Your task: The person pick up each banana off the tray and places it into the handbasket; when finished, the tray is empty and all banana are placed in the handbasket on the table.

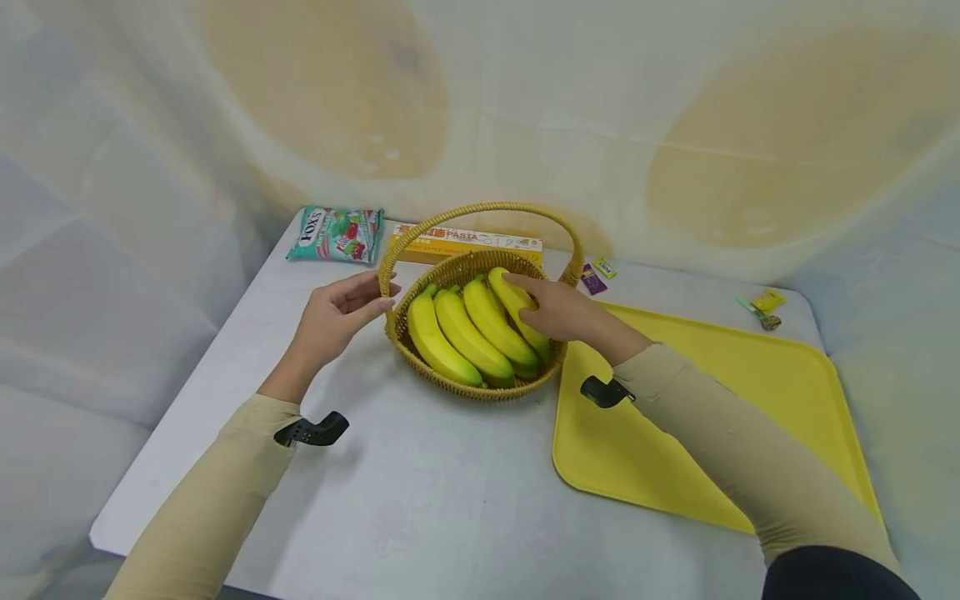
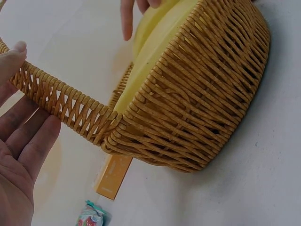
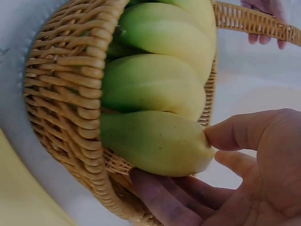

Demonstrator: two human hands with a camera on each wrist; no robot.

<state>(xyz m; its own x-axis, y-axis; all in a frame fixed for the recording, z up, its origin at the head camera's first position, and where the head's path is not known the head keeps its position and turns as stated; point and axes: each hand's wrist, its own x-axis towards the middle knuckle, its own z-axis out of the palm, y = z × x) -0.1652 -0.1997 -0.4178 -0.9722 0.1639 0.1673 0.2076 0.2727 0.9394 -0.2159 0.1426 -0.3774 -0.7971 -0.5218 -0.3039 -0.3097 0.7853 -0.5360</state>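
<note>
A woven wicker basket [image 1: 480, 390] with an arched handle [image 1: 480, 208] stands mid-table and holds a bunch of yellow-green bananas [image 1: 457, 333]. My left hand [image 1: 386, 292] reaches to the handle's left base, fingers straight; in the left wrist view my left hand [image 2: 33, 84] has its thumb on top of the handle [image 2: 66, 101] and its fingers behind it. My right hand [image 1: 528, 298] lies on the rightmost banana. The right wrist view shows my right hand [image 3: 176, 157] holding that banana [image 3: 155, 141], thumb on its end and fingers under it, inside the basket [image 3: 66, 103].
A yellow tray [image 1: 750, 400] lies right of the basket, under my right forearm. Behind the basket are a pasta box [image 1: 465, 242], a candy bag [image 1: 337, 233] and small sachets [image 1: 597, 275]. A small wrapped item [image 1: 765, 304] sits far right. Pale cloth surrounds the white table [image 1: 420, 500].
</note>
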